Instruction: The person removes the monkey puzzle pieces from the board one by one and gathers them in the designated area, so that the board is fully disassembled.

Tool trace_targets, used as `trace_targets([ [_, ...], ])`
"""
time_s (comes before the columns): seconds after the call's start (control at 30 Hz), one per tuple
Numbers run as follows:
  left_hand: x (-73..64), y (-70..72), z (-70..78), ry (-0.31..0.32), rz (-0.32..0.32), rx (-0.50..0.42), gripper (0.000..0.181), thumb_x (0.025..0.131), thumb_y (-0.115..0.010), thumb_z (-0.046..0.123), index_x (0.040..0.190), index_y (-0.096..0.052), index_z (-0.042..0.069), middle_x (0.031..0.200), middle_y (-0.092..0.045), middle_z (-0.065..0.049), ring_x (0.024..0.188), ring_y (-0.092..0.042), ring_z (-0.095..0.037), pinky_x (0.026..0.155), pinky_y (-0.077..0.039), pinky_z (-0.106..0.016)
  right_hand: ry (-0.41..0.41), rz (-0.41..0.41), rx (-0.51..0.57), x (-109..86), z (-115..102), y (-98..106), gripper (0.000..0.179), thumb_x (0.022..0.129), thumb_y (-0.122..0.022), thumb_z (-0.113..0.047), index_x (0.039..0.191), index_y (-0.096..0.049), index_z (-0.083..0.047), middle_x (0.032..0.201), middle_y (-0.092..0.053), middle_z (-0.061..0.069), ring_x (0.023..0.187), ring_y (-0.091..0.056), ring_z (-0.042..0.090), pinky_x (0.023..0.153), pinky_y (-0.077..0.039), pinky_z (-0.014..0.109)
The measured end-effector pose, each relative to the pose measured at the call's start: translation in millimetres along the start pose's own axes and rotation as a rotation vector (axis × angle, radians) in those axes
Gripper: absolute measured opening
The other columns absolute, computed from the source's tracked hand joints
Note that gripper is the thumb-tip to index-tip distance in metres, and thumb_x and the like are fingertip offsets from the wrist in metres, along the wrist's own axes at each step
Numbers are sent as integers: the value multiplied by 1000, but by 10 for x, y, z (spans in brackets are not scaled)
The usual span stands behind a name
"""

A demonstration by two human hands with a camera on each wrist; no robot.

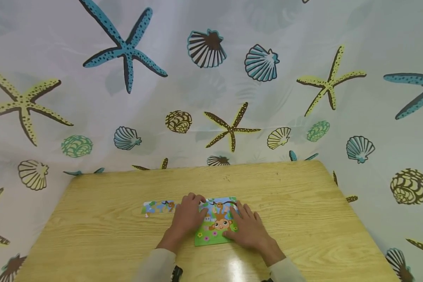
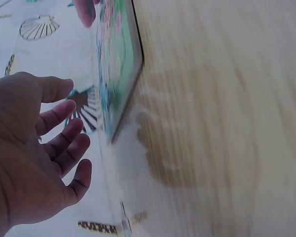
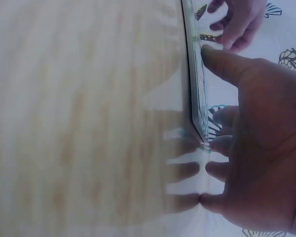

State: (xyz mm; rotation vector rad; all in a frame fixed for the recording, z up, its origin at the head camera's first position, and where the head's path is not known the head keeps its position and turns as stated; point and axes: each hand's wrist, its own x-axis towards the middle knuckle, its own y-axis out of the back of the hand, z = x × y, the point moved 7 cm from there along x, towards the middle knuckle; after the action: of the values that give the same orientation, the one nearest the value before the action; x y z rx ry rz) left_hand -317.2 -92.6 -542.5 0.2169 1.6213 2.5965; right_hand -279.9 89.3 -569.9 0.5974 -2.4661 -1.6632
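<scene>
A flat rectangular picture board, seemingly a jigsaw puzzle point(image 1: 221, 225), lies on the table with a cartoon monkey, flowers and blue sky on it. My left hand point(image 1: 187, 214) is at its upper left edge. In the left wrist view that hand's fingers are loosely bent, and a gap shows between them and the board point(image 2: 121, 74). Spread over the board's right side is my right hand point(image 1: 248, 229). Its thumb point(image 3: 222, 64) rests at the board's near edge, while the other fingers reach down beside its corner.
Left of my left hand lies a narrow picture strip point(image 1: 158, 206) with blue sky and a branch, a small pale bit at its lower edge. The wooden table point(image 1: 102, 243) ends at a curtain point(image 1: 183, 90) printed with starfish and shells.
</scene>
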Motion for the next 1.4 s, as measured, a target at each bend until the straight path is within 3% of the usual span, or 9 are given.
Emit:
trace_targets([
  [0.23,21,-250,312,-89,-59,47,26,93,-63,34,113,-65,17,111,-59,-5,107,-54,-29,87,-45,-56,-34,30,-16,-56,31,-9,84,92,-51,-61,153,-27,-8,162,-14,14,149,-13,38,111,-18,68],
  [0.4,33,-381,429,-82,-88,132,28,94,-61,39,111,-64,17,110,-58,-4,106,-54,-26,90,-45,-57,-51,20,-45,-76,9,-10,83,92,-51,-59,152,-29,-5,162,-18,14,149,-16,38,112,-19,66],
  [0.6,80,-442,463,-29,-92,176,24,95,-60,38,106,-64,18,107,-58,-3,101,-52,-23,89,-44,-52,-62,7,-81,-57,7,-18,83,92,-50,-60,152,-29,-7,161,-20,13,149,-19,36,113,-20,64],
  [0.97,159,-489,429,36,-167,81,20,93,-63,37,101,-61,18,107,-57,-3,101,-49,-24,93,-38,-55,-67,-6,-92,-47,24,-1,83,92,-51,-60,152,-28,-8,162,-20,11,149,-19,36,113,-20,64],
  [1.4,170,-497,425,59,-117,67,24,90,-66,41,98,-60,19,104,-57,-3,96,-48,-24,88,-37,-56,-83,1,-104,-46,69,31,83,92,-51,-60,152,-29,-8,162,-20,11,149,-19,36,113,-20,64],
])
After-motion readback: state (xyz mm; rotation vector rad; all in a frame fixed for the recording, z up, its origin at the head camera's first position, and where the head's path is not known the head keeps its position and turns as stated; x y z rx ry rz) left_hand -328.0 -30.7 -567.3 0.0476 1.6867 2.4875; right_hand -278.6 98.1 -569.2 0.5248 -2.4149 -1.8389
